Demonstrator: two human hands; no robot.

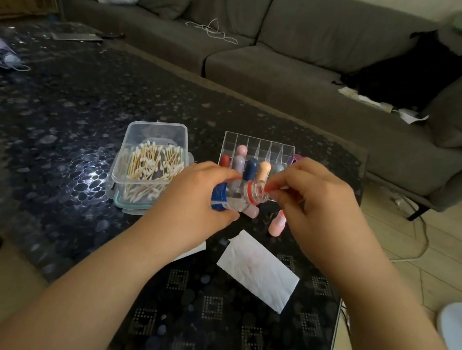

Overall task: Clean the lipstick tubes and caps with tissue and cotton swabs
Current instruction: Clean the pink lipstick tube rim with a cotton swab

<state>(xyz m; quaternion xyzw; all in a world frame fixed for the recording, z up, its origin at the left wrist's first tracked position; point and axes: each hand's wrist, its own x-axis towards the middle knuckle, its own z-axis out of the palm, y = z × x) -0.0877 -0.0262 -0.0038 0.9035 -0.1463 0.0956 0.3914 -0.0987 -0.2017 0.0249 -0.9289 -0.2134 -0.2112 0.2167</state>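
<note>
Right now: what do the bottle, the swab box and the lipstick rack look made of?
Bottle: thin clear plastic, glossy; liquid shows through. Swab box: clear rigid plastic; swabs visible through the wall. Lipstick rack: clear hard plastic, likely acrylic; sharp see-through dividers.

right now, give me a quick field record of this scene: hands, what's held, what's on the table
left hand: grips a small clear bottle, tilted on its side, mouth toward the right hand
right hand: pinches something red at the bottle mouth; cannot tell what
bottle: uncapped, red neck ring, blue label
cotton swabs: in an open clear box, left of the hands
lipstick organizer: clear, several tubes standing in it
loose tube: pink lipstick tube on the table
tissue: flat, near edge, faint pink marks
</note>
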